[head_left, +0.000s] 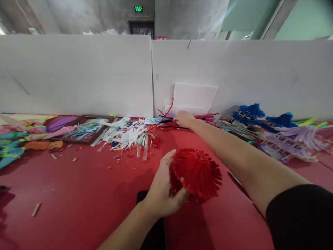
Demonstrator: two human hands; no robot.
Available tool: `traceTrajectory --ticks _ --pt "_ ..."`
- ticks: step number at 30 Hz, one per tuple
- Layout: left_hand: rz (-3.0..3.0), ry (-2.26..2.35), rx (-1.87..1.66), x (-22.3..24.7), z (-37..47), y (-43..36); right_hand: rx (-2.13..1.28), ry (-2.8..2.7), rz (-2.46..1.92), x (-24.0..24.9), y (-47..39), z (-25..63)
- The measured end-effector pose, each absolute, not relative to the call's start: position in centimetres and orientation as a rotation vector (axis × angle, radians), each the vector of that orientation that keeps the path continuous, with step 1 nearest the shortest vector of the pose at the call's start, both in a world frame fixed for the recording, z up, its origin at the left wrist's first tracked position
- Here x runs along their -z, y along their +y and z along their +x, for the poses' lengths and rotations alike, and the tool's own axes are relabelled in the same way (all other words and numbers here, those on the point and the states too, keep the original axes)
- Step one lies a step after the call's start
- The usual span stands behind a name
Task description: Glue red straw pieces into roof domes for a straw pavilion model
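My left hand point(162, 189) holds a red, fuzzy, dome-shaped piece point(199, 173) made of pipe cleaners, with the fingers behind it and the thumb along its lower edge. Strands fan down from the top of the piece like a small roof. Farther off, by the white partition, my right hand point(184, 119) has its fingers curled in at a pile of pipe cleaners point(205, 117), mostly red with some dark and purple ones. One red pipe cleaner point(170, 107) sticks up left of that hand. The fingertips are small and partly hidden among the stems.
White boards point(234, 73) wall off the red table point(85, 201) at the back. Paper scraps point(127, 135) and a brown frame point(90, 139) lie left. Blue roof-shaped pieces point(251, 110) and lilac strands point(299, 137) stand right. A black flat object point(156, 232) lies beneath my left forearm.
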State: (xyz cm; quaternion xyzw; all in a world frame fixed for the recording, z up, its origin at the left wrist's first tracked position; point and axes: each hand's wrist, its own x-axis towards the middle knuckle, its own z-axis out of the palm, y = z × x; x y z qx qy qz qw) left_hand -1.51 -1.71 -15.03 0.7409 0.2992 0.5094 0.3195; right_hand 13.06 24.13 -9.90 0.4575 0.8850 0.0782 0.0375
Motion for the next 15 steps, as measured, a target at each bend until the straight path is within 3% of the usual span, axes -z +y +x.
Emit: traceTrajectory --ticks 9,15 --pt "1.583 0.735 -1.369 14.8 -1.1 -1.8 -0.339 2.617 1.432 11.5 22.4 13.3" --pt "1.136 0.819 -1.437 13.6 -1.2 -1.3 -0.357 2.691 1.535 9.7 21.3 14.2"
